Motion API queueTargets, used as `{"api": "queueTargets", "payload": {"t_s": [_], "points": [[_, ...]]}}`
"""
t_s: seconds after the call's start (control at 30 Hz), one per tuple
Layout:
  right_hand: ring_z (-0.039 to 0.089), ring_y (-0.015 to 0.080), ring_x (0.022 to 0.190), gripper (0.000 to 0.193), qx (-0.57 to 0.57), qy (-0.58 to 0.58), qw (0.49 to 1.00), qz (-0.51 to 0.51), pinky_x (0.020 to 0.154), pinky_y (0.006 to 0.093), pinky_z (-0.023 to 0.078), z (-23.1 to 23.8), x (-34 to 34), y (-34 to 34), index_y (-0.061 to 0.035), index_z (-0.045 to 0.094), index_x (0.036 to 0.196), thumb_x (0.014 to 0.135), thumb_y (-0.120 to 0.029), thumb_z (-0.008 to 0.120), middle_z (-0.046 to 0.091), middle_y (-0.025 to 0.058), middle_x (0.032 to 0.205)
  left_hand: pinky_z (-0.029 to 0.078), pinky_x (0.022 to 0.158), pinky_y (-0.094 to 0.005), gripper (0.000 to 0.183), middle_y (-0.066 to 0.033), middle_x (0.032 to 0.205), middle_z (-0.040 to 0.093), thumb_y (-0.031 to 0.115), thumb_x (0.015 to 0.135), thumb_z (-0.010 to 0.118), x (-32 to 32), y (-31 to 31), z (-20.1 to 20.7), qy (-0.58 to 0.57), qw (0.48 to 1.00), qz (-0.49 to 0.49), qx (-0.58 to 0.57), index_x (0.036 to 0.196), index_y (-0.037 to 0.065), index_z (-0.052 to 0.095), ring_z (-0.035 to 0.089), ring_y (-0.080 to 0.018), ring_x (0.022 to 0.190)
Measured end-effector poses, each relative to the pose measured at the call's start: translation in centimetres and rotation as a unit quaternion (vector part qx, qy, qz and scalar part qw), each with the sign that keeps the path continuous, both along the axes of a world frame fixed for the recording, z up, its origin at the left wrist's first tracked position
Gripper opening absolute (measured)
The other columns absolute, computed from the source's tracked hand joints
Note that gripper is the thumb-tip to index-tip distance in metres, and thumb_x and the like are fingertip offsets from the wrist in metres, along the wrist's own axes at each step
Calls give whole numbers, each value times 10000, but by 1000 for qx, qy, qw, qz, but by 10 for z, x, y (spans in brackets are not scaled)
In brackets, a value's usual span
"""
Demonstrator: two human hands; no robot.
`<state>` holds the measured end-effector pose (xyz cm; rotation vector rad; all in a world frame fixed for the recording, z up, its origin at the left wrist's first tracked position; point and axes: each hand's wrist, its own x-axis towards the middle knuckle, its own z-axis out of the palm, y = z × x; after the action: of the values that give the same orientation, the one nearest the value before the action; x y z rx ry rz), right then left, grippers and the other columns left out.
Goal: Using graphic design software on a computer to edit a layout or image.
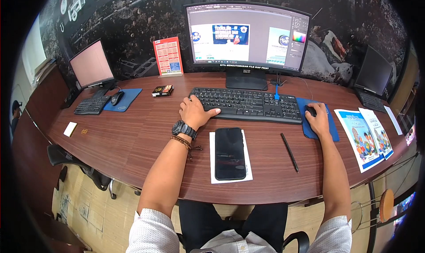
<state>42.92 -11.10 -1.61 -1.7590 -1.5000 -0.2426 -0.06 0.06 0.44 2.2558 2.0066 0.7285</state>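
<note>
My left hand [196, 112] rests on the left end of a black keyboard [248, 104], fingers spread over the keys and thumb stretched along the near edge. Under my right hand [317, 120] is a black computer mouse [311, 111], gripped on a blue mouse pad [331, 128]. Behind the keyboard stands a wide monitor [261, 18] showing design software with page layouts. Between my forearms a dark smartphone [230, 153] lies on a white sheet of paper [249, 166]. A black stylus pen [290, 152] lies to its right.
Printed booklets [362, 140] lie at the right. At the left are a second monitor [91, 64], another keyboard [90, 105] and another mouse [117, 98]. A small dark box [162, 91] and a red-edged calendar stand [168, 56] sit left of the main monitor. A dark screen [374, 70] stands far right.
</note>
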Motion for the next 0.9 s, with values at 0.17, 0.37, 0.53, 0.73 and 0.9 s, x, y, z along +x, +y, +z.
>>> {"api": "queueTargets", "payload": {"t_s": [0.17, 0.37, 0.53, 0.73, 0.9], "points": [[573, 363, 1091, 322, 2, -5, 1000, -7, 956, 425, 463, 1, -1, -1, -36, 669, 1080, 792, -179, 664, 570, 174, 1142, 478, 950, -505, 1072, -345, 1243, 500, 687, 679, 766, 0, 0, 0, 7, 1000, -1, -8, 1251, -165, 456, 519, -486, 1147], [571, 360, 1100, 318, -7, 0, 1000, -19, 960, 426, 461, 3, -4, -2, -46, 671, 1081, 795, -183, 654, 569, 167, 1149, 479, 949, -505, 1072, -351, 1243, 500, 689, 684, 760, -1, 2, -2, 11, 1000, 1, -3, 1251, -169, 460, 521, -486, 1144], [570, 359, 1103, 319, -10, 1, 1000, -19, 962, 425, 460, 1, -2, -1, -49, 673, 1085, 799, -187, 652, 568, 164, 1153, 480, 947, -504, 1074, -350, 1236, 504, 694, 683, 758, 0, 2, -2, 12, 1000, -2, -3, 1242, -176, 466, 522, -485, 1141], [566, 359, 1108, 319, -12, 3, 1000, -23, 965, 426, 458, 3, -4, -2, -54, 675, 1087, 800, -190, 650, 567, 164, 1157, 477, 943, -482, 1068, -328, 1191, 526, 707, 677, 754, -1, 3, -4, 16, 1000, -2, 9, 1193, -189, 487, 537, -458, 1109], [568, 359, 1105, 315, -7, 3, 1000, -18, 963, 424, 459, 2, -2, -2, -56, 675, 1084, 796, -185, 660, 566, 163, 1157, 455, 969, -492, 1044, -276, 1204, 524, 672, 658, 791, 0, 3, -1, 8, 1000, 9, -19, 1215, -150, 467, 516, -426, 1153]]}}
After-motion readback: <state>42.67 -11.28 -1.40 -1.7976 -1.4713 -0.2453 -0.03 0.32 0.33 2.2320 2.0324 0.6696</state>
